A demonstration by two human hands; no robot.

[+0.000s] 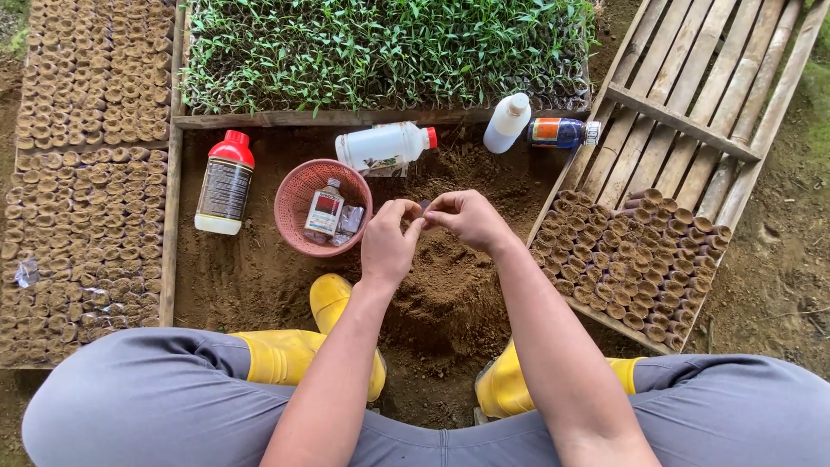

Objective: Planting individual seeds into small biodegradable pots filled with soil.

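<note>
Nearest the camera, the person's grey-trousered knees (156,398) spread to either side, with yellow rubber boots (324,333) planted on the bare soil between them. Just past the boots rises a mound of loose brown soil (450,294).

Above that mound the two hands meet. The left hand (387,246) and the right hand (467,218) are brought together, fingertips almost touching, and both pinch a small dark object (424,206) between thumbs and forefingers. It is too small to tell what it is. It hangs in the air over the soil, just right of a pink plastic basket (298,207).

The basket sits on the ground beside the left hand and holds a small clear bottle (324,207) with a red label and a crumpled packet next to it. Left of the basket stands a white bottle with a red cap (225,183), lying slightly tilted. Further on, a white jug with a red cap (383,145) lies on its side, and to its right are a plain white bottle (507,123) and a dark blue bottle (562,132) on its side.

To the right, a slatted wooden tray (692,112) carries rows of small soil-filled pots (627,259) at its near end. To the left lie beds of many more such pots (78,199). Farthest away, a bed of green seedlings (380,52) spans the top.
</note>
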